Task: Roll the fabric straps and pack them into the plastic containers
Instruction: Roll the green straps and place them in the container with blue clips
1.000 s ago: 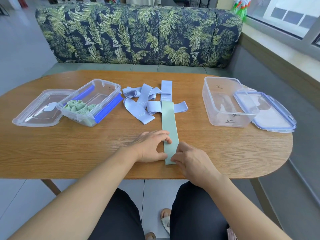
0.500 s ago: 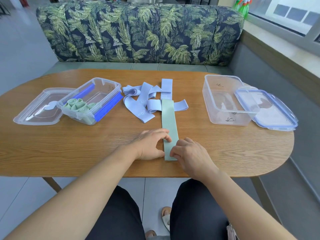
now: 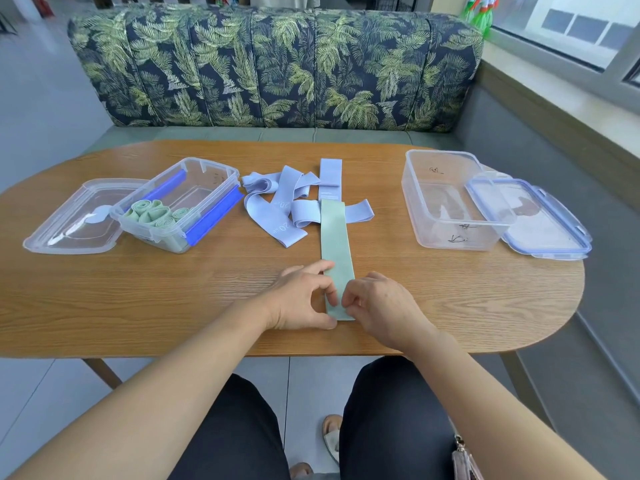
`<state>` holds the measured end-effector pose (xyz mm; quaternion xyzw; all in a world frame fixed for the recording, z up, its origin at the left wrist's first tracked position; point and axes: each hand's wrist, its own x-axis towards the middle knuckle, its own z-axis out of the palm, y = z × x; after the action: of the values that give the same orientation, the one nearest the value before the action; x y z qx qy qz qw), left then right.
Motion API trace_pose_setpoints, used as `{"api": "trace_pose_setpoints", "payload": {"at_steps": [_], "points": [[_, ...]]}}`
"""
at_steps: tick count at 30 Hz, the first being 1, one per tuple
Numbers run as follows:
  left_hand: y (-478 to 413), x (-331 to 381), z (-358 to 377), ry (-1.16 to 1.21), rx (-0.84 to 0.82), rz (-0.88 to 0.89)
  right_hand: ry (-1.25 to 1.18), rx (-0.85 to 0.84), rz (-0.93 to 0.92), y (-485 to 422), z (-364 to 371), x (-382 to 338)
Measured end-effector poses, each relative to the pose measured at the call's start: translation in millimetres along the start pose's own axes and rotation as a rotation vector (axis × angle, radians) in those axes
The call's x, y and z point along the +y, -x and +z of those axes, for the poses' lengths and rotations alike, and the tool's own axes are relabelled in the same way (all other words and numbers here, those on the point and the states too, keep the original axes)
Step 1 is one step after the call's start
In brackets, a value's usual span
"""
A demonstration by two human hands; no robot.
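Note:
A green fabric strap [image 3: 335,244] lies flat and straight on the wooden table [image 3: 138,299], running away from me. My left hand [image 3: 303,299] and my right hand [image 3: 379,304] meet at its near end, fingers curled and pinching the strap's edge. A pile of loose lilac straps [image 3: 284,202] sits just beyond it. The left plastic container [image 3: 180,202] with blue clips holds several rolled green straps. The right plastic container [image 3: 450,199] stands with nothing in it.
A clear lid [image 3: 72,220] lies left of the left container. A blue-rimmed lid [image 3: 533,220] leans against the right container. A leaf-patterned sofa [image 3: 277,64] stands behind the table. The table's near edge is just under my wrists.
Both hands shifted from lying flat on the strap's near end to curling their fingers onto its edge. The strap itself has stayed in place.

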<state>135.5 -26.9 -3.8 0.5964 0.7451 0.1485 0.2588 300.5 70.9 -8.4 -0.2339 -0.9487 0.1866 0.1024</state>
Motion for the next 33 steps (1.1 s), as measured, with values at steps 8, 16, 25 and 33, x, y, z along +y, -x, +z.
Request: {"api": "trace_pose_setpoints", "payload": {"at_steps": [8, 16, 25, 33], "points": [[-0.4, 1.6, -4.6, 0.017, -0.023, -0.012, 0.043, 0.097, -0.121, 18.7, -0.6, 2.1], [2.1, 8.7, -4.9, -0.022, 0.007, -0.008, 0.105, 0.115, -0.142, 11.4, 1.7, 1.7], [0.9, 5.7, -2.3, 0.074, 0.024, -0.062, 0.082, 0.031, -0.126, 3.3, -0.7, 3.3], [2.3, 8.9, -2.8, 0.046, 0.064, -0.048, 0.032, 0.044, -0.103, 5.3, -1.4, 1.6]]}}
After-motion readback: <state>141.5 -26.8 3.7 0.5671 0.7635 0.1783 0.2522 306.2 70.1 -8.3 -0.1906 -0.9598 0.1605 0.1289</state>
